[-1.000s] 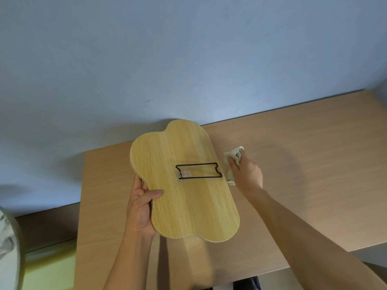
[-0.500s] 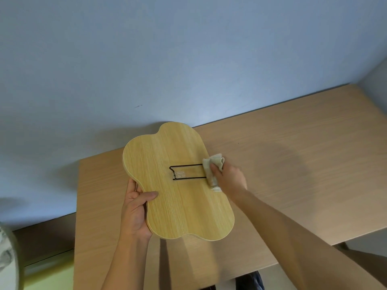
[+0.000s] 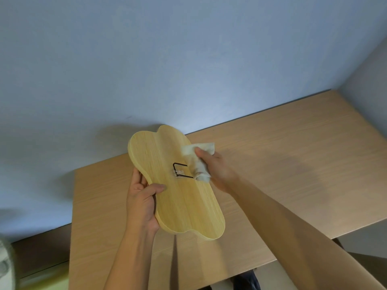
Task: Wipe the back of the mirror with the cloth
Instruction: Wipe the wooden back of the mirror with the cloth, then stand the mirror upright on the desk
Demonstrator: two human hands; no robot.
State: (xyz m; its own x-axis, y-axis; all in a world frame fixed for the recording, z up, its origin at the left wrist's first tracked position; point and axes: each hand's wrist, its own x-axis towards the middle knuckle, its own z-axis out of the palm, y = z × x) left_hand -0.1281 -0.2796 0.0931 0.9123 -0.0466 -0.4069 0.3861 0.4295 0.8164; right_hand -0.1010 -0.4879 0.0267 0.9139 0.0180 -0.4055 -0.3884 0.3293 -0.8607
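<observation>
Two hands are at work, and I judge the wipe barely begun. On the left, my left hand (image 3: pixel 144 203) clamps the mirror (image 3: pixel 178 185) by its left edge, thumb lying across the wooden back, the other fingers hidden underneath. The mirror is held tilted above the counter (image 3: pixel 293 155), its wooden back facing me. Near the middle of that back sits a black wire stand (image 3: pixel 180 171), part of it covered. To its right, my right hand (image 3: pixel 215 166) is clenched on the pale cloth (image 3: pixel 198 162), which is pressed against the back's right side, over the stand's end. I see no wiped trace, so I cannot tell what is clean; the left, top and lower lobes look uncovered and probably remain.
</observation>
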